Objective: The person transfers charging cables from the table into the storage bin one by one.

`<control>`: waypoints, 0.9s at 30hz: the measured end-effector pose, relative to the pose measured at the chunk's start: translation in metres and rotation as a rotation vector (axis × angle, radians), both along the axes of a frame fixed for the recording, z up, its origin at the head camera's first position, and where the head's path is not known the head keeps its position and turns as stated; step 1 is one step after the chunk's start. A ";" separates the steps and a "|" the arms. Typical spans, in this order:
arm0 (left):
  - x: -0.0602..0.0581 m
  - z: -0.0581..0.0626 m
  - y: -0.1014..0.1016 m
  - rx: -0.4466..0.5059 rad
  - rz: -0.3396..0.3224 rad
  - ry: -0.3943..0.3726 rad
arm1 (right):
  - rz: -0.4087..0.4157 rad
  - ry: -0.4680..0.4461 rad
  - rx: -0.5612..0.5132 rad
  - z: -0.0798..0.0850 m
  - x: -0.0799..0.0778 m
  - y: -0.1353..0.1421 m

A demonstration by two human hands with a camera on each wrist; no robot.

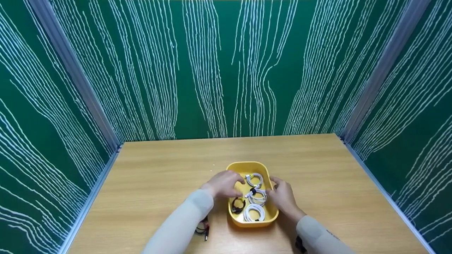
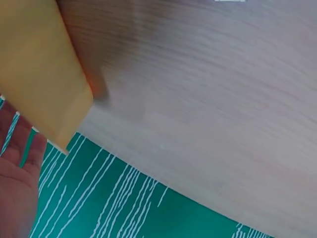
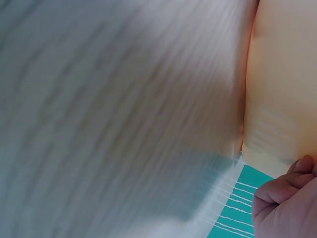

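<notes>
A yellow plastic bin (image 1: 252, 224) stands on the table, with three coiled white cables inside: an upper coil (image 1: 261, 180), a middle coil (image 1: 259, 202) with a black tie, and a lower coil (image 1: 247, 213). At the bin's left side lies a small black cable coil (image 1: 236, 210). My left hand (image 1: 226, 184) reaches over the left rim with thumb and fingers spread apart, holding nothing; the left wrist view shows its fingers beyond the rim. My right hand (image 1: 284, 198) grips the right rim, its fingers curled in the right wrist view.
On the wooden table (image 1: 159, 169), a black and red cable (image 1: 202, 231) lies beside the left sleeve, partly hidden by it. A dark object (image 1: 300, 245) shows at the right sleeve. Green panels (image 1: 289, 84) with white wavy lines enclose the table's back and sides.
</notes>
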State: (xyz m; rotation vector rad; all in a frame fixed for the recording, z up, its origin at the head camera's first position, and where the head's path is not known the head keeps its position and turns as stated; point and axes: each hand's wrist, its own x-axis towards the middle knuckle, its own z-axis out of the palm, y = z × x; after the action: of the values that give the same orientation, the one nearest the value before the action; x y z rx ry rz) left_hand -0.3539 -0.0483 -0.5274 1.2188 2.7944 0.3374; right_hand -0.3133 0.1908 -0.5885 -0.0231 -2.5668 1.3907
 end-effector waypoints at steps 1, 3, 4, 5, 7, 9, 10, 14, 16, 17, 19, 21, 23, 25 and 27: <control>0.001 0.001 -0.002 0.002 -0.003 0.009 | 0.005 0.005 0.004 0.000 0.000 0.000; 0.004 0.003 -0.006 0.009 0.001 0.012 | 0.009 0.012 0.011 0.000 0.000 0.000; 0.005 0.004 -0.008 0.014 0.007 0.010 | 0.010 0.017 0.015 0.000 0.000 0.000; 0.006 0.005 -0.010 0.020 0.013 0.006 | 0.011 0.022 0.019 -0.001 0.000 0.000; 0.008 0.007 -0.014 0.039 0.029 -0.010 | 0.013 0.027 0.027 -0.001 0.000 0.000; 0.009 0.008 -0.019 0.052 0.043 -0.022 | 0.011 0.031 0.033 -0.002 0.000 0.001; 0.010 0.009 -0.021 0.057 0.049 -0.028 | 0.011 0.032 0.035 -0.002 0.000 0.001; 0.014 0.012 -0.029 0.071 0.072 -0.048 | 0.012 0.032 0.039 -0.002 0.000 0.001; 0.015 0.013 -0.032 0.079 0.085 -0.058 | 0.010 0.032 0.036 -0.001 0.000 0.001; 0.016 0.014 -0.033 0.082 0.087 -0.058 | 0.008 0.032 0.034 -0.001 0.000 0.001; 0.016 0.014 -0.036 0.091 0.088 -0.058 | 0.004 0.029 0.033 0.000 0.000 0.001; 0.017 0.014 -0.038 0.097 0.083 -0.051 | 0.005 0.027 0.033 0.000 0.000 0.001; 0.018 0.014 -0.041 0.102 0.077 -0.050 | 0.011 0.026 0.035 0.001 0.000 0.001; 0.019 0.015 -0.044 0.107 0.073 -0.051 | 0.014 0.019 0.034 0.002 0.000 0.000; 0.020 0.016 -0.047 0.117 0.067 -0.056 | 0.016 0.012 0.030 0.002 0.001 0.000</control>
State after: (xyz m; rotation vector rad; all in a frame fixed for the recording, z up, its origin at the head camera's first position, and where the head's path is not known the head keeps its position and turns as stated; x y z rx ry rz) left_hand -0.3340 -0.0957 -0.5117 1.1206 2.8070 0.5386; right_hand -0.3127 0.1911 -0.5860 0.0113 -2.5828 1.3537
